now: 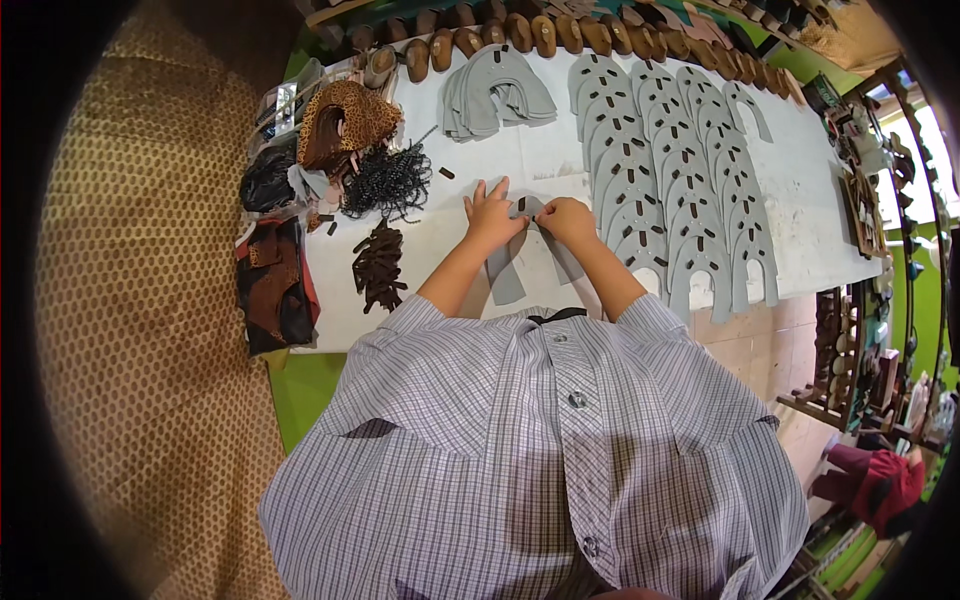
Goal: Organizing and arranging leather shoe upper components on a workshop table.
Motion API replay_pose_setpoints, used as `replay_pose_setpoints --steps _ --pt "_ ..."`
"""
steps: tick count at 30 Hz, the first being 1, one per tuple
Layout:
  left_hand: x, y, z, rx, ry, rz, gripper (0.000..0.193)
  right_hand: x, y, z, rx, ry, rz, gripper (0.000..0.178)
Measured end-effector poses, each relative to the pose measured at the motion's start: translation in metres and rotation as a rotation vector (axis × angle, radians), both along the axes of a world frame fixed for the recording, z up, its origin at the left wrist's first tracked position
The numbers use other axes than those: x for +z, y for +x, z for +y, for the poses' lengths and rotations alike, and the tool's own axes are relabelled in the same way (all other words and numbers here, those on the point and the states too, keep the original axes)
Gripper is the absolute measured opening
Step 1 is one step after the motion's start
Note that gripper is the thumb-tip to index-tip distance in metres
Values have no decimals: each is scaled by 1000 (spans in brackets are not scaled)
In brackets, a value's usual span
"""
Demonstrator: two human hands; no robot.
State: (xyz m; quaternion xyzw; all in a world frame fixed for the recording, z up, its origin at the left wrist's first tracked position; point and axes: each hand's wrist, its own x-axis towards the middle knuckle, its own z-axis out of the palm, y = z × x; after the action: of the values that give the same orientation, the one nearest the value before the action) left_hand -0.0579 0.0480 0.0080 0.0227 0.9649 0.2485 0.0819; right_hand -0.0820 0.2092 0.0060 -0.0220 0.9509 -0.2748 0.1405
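A grey U-shaped shoe-upper piece (508, 283) lies on the white table in front of me, its curved end away from me. One small dark strip (522, 205) sits at the top of its curve. My left hand (490, 220) rests on the left part of the curve, fingers spread and thumb toward the middle. On the right part, my right hand (568, 221) is closed, thumb and forefinger pinched at the piece's surface; what they hold is too small to make out. To the left is a heap of dark brown strips (380, 268).
Overlapping grey pieces with dark strips (690, 185) fill the right side, and a grey stack (490, 95) lies beyond my hands. Shoe lasts (545, 37) line the far edge. Black trimmings (388, 182) and leopard-print material (380, 115) lie left. A person in red (885, 485) is at right.
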Motion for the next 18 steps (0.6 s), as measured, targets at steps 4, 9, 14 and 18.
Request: replay_pose_setpoints --steps 4,9,14,18 --pt "-7 1 5 62 0 -28 41 1 -11 -5 5 99 -102 23" --pt "-3 1 7 68 -4 -75 42 2 -5 -3 -48 -59 -96 24" --pt "4 3 9 96 51 -100 54 17 0 -8 -55 47 -104 27" --pt "9 4 11 91 29 -130 57 20 8 -10 -47 101 -55 21"
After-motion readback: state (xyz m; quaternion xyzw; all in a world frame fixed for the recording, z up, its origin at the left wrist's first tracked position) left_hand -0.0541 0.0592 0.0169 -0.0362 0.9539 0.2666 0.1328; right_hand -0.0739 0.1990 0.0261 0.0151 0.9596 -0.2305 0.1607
